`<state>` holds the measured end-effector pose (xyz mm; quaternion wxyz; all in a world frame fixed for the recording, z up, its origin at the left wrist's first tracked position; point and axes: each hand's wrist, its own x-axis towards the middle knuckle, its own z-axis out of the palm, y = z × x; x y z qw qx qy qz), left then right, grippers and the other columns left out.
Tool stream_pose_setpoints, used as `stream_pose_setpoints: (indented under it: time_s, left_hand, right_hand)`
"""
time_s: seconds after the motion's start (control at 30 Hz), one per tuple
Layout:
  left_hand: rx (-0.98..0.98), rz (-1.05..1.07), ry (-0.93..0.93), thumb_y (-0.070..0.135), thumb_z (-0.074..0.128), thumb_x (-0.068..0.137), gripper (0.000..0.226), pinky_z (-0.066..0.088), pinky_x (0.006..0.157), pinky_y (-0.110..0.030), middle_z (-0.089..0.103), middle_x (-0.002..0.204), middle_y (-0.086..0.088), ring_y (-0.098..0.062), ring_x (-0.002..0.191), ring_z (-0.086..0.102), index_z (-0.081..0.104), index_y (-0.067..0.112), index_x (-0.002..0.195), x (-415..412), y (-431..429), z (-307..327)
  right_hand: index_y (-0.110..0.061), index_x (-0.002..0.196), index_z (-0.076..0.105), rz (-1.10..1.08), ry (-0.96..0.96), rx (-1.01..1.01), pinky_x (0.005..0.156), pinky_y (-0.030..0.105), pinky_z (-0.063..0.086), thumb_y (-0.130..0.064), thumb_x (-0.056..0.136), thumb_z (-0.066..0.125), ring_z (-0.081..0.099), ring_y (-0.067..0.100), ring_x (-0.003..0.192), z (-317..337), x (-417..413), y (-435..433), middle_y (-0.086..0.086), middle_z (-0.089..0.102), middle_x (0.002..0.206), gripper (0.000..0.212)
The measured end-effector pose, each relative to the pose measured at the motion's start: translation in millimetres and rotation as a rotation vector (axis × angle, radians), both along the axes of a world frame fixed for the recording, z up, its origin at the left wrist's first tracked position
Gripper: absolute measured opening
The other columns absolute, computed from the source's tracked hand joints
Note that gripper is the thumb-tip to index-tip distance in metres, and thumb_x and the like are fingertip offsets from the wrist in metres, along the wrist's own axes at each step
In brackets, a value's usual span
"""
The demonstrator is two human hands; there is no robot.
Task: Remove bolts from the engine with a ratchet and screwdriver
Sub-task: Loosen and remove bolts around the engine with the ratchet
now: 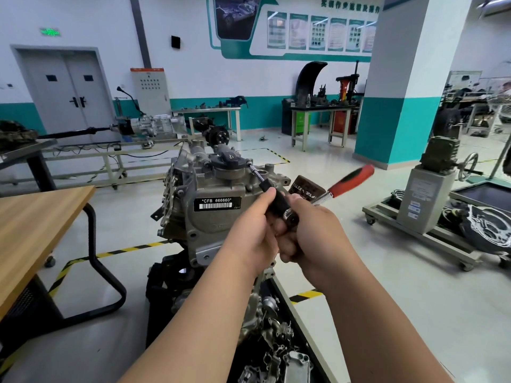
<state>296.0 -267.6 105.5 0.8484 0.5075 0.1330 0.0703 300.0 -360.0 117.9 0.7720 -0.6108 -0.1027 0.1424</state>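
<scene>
Head view: left hand, fingers curled tight round the screwdriver handle. Right hand is clamped at the head of the ratchet, whose red grip blurs right of the engine. The tip sits on a bolt at the engine's top. The shaft is tilted, so a sideways pull could slip it off and round the bolt.

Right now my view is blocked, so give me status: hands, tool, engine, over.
Left hand grips screwdriver handle. Right hand holds ratchet at its head, red handle blurred. Tip on bolt atop engine. Nothing blocking it.
</scene>
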Motion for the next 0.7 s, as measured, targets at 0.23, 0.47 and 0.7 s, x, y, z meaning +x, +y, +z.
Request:
stream_pose_setpoints:
  time_s: [0.23,0.47,0.7]
  left_hand:
    - [-0.021,-0.034,-0.006,0.054,0.05,0.094,0.056,0.022,0.026,-0.01,0.042,0.04,0.009,-0.008,0.026,0.042,0.073,0.019,0.056,3.0,-0.9,0.8]
    - [-0.015,-0.096,-0.018,0.053,0.046,0.095,0.067,0.023,0.029,-0.01,0.04,0.037,0.009,-0.009,0.026,0.041,0.066,0.017,0.043,3.2,-1.3,-0.6]
    - [0.003,-0.071,-0.013,0.043,0.05,0.097,0.051,0.04,0.039,-0.016,0.052,0.042,0.006,-0.008,0.037,0.05,0.067,0.018,0.056,3.7,-4.4,2.0]
  right_hand:
    - [-0.017,0.097,0.055,0.231,0.357,0.516,0.036,0.021,0.031,-0.029,0.101,0.04,0.03,0.011,0.037,3.9,-4.1,-4.2,0.002,0.044,0.061,0.02]
    - [-0.012,0.096,0.056,0.169,0.276,0.4,0.038,0.023,0.033,-0.03,0.102,0.039,0.031,0.013,0.037,2.3,-2.1,-5.3,0.003,0.047,0.059,0.025]
    - [-0.008,0.102,0.049,-0.079,-0.228,-0.323,0.053,0.03,0.04,-0.035,0.1,0.04,0.049,0.018,0.047,4.3,0.4,-5.8,0.004,0.061,0.067,0.028]
